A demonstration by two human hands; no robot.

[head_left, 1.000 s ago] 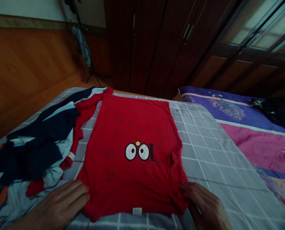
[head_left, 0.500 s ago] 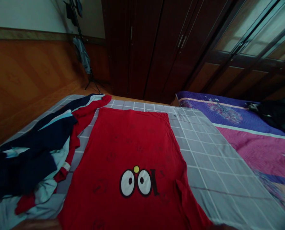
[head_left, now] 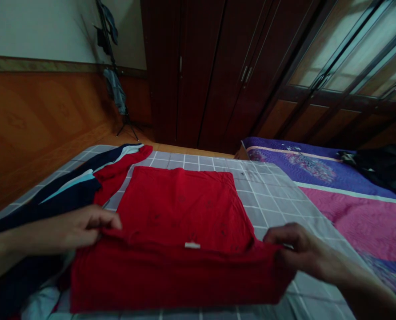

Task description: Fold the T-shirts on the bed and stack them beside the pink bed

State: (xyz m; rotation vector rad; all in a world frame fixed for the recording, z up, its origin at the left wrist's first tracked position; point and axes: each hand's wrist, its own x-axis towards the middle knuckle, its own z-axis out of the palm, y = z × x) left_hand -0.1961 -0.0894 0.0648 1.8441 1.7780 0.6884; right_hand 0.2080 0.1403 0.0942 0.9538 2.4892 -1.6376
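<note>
On the far left, a wall (head_left: 34, 120) has orange wood panels below and pale paint above. Near it, a dark stand (head_left: 113, 66) carries hanging cloth. A pile of clothes (head_left: 67, 186), dark blue, light blue and red, lies on the left part of the bed (head_left: 271, 191), which has a grey sheet with white grid lines. The left hand (head_left: 84, 226) pinches the left corner of the red shirt (head_left: 181, 240). The shirt lies in the middle of the sheet, its near part folded over, with a small white label (head_left: 192, 245) on the fold edge. Behind stands a dark wardrobe (head_left: 211, 66). The right hand (head_left: 294, 249) grips the right corner of the fold. On the right lies a purple and pink quilt (head_left: 351, 209).
</note>
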